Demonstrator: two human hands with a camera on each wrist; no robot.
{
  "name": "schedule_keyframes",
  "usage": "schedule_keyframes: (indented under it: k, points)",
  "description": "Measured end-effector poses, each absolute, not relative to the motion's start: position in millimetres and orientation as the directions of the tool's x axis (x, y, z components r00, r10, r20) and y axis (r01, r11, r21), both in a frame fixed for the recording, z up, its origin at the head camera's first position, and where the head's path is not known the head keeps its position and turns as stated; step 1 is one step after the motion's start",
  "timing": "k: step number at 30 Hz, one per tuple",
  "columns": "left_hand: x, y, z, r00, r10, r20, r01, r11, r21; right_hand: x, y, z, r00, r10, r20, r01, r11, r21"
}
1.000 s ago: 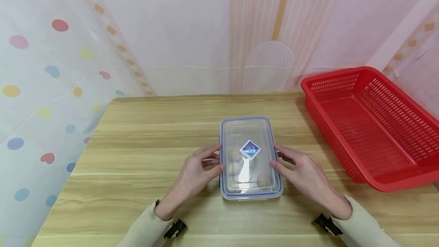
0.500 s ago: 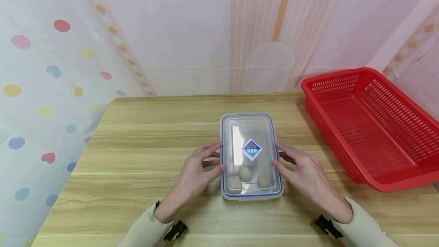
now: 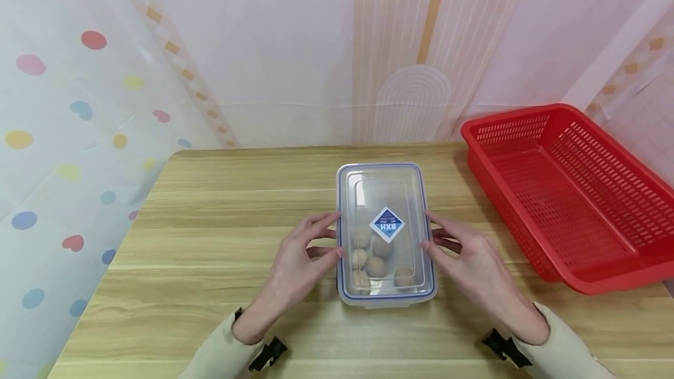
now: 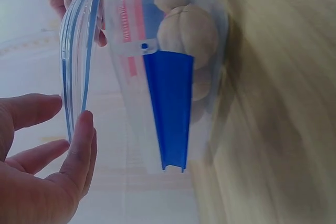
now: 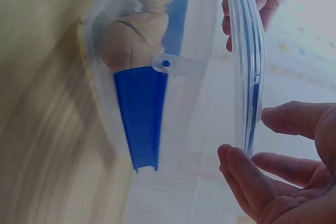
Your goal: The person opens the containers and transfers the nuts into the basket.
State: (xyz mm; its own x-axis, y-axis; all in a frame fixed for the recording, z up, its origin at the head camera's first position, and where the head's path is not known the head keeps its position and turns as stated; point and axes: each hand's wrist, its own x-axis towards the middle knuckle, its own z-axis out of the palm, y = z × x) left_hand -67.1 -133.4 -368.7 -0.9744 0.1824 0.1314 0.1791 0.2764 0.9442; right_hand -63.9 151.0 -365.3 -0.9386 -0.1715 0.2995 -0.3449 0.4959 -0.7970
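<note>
Head view: lid point(image 3: 379, 192) held clear of its box point(image 4: 131, 85) between 2 hands

Patterned sheeting point(image 3: 284, 51) hangs behind a wood-grain counter point(image 3: 210, 250). At the counter's right end is a red basket point(image 3: 515, 206), near the right hand point(image 3: 471, 259) but apart from it. The translucent box sits around the middle of the counter, and both wrist views show a gap between its rim and the lid above. Whether the lid is quite level, I cannot tell.

The left hand point(image 3: 300, 259) and the right hand each pinch 1 long edge of the lid, with fingertips above and below it. Both grips are therefore closed, on the lid alone. The 2 blue side latches, left point(image 4: 170, 108) and right point(image 5: 142, 119), are swung loose. A diamond sticker point(image 3: 387, 224) marks the lid; smaller, rounded tan pieces point(image 3: 376, 266) show through it, inside the box. What they are is unclear.

Uncovering the box seems the step in hand, though a lid held like this could also be on its way down. If it is coming off, the next move calls for keeping both grips even, carrying the lid sideways past the rim without knocking the box or latches, and setting it flat on the bare counter to the left.
</note>
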Motion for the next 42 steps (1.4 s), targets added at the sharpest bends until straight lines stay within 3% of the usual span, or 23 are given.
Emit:
schedule_keyframes:
  k: [7,28,42]
  points:
    - [-70.3,-133.7,-358.6,-0.976,0.165,0.140,0.176,0.229,0.957,-66.5,152.2,-358.6,-0.903,-0.128,0.409,-0.418,0.480,-0.771]
    - [-94.9,-128.6,-344.0,-0.962,0.095,0.256,0.271,0.232,0.934,-86.6,156.1,-339.7,-0.889,-0.083,0.450,-0.442,0.410,-0.798]
    - [-102.4,-124.7,-345.8,-0.923,0.045,0.382,0.383,0.210,0.900,-97.3,153.2,-339.4,-0.875,-0.063,0.480,-0.470,0.347,-0.811]
